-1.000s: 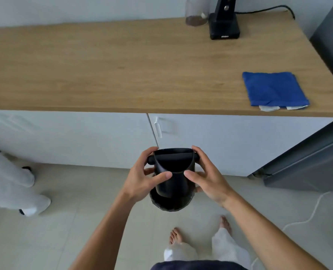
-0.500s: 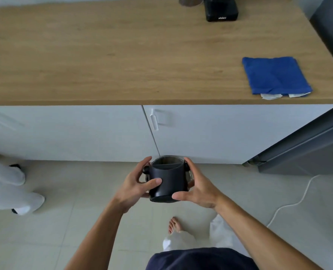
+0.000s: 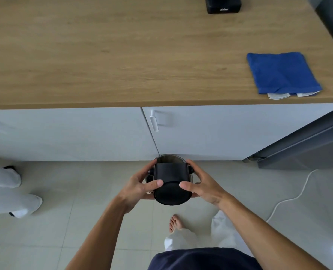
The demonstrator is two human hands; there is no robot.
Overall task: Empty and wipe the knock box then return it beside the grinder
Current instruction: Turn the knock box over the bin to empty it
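Note:
I hold the black knock box (image 3: 170, 176) in both hands over the floor, in front of the white cabinets. It is tipped forward, so its round base faces me and its mouth points away and down. My left hand (image 3: 140, 185) grips its left side and my right hand (image 3: 203, 185) its right side, with both thumbs on the near wall. A round dark rim with a tan inside (image 3: 168, 158) shows just behind and below the box; I cannot tell what it belongs to. The grinder's black base (image 3: 223, 5) stands at the far edge of the wooden counter (image 3: 113, 55).
A folded blue cloth (image 3: 282, 73) lies on the counter's right end. A grey appliance (image 3: 307, 149) stands at the right, with a white cable (image 3: 290, 197) on the tiles. Another person's white-trousered legs (image 3: 6, 191) are at the left. My bare foot (image 3: 176, 224) is below the box.
The knock box has gone lower and tipped forward, from mouth-up to base toward me. My view has dropped toward the floor, so the grinder has slid to the top edge.

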